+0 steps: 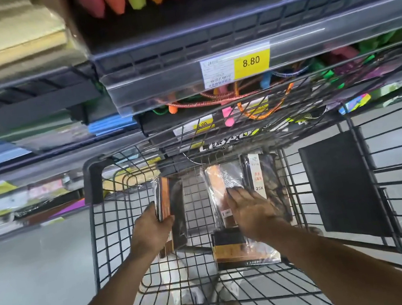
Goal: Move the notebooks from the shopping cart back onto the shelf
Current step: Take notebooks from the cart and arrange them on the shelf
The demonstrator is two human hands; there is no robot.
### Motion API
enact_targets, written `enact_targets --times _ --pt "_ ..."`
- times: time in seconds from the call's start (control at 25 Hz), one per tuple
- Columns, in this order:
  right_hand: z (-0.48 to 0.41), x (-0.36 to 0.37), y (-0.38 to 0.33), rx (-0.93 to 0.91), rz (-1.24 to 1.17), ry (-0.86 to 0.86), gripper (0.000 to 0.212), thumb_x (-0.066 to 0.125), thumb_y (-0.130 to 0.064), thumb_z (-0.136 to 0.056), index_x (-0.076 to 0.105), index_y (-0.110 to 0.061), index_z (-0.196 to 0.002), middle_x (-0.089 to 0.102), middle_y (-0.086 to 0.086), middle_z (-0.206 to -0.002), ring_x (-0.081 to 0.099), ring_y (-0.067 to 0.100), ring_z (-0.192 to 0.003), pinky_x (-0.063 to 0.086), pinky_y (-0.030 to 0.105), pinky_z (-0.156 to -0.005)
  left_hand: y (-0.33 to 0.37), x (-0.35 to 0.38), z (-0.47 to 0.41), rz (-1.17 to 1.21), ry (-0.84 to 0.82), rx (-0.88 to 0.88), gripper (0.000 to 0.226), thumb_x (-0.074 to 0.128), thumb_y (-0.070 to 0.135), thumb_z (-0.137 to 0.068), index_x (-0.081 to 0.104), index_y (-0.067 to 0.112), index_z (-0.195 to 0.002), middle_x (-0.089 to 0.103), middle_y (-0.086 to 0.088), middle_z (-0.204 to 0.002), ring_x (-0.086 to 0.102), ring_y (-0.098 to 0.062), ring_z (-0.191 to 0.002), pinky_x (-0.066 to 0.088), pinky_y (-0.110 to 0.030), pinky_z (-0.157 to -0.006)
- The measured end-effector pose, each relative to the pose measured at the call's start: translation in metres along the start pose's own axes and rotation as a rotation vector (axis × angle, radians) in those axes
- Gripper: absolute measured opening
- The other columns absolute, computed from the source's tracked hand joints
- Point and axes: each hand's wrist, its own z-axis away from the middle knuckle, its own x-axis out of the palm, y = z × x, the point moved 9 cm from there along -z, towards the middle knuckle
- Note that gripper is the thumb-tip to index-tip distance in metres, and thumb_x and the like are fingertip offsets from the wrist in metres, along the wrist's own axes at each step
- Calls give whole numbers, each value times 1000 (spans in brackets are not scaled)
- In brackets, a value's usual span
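Stationery aisle, with a wire shopping cart [93, 179] drawn up against the shelf [204, 44]. Left hand [153, 227]: grip clenched round the near end of a film-wrapped notebook [173, 203] with an orange spine and dark cover, at the cart's left side. Right hand [251, 210]: grip released, fingers spread flat over a second wrapped notebook [219, 183] and touching a third, patterned notebook [270, 168] just beside it. A fourth notebook [235, 249] lies nearer the person, partly under the right wrist. All four lie inside the cart — none is on the shelf yet. Step in hand, by judgement: gathering, with one volume secured and the next about to be taken. The next move calls for closing the right fingers round a slippery film edge, then lifting both clear of the front wire wall towards the shelf. Legible writing: "25K" on the white strip [257, 178] of the third notebook, its smaller characters too fine to read; "8.80" on the yellow price tag [250, 61] on the shelf rail. A lower tag [201, 126] is obscured by the wires.
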Motion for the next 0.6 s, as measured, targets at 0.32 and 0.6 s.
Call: enact_targets --times 0.32,0.6 --pt "-20 24 -16 111 -20 -71 79 43 -11 -98 -5 -13 -161 -14 7 -169 -4 32 -156 4 53 -126 -15 5 -5 -19 58 -33 21 71 29 -88 63 23 -106 74 -5 -93 69 -31 -87 54 -35 -72" --pt "-32 8 -56 -57 -258 -26 87 53 -11 -92 2 -27 -161 -5 -1 -170 -1 35 -155 15 55 -124 -17 8 -5 4 45 -39 26 71 26 -88 65 21 -113 75 -3 -95 70 -24 -79 58 -36 -71"
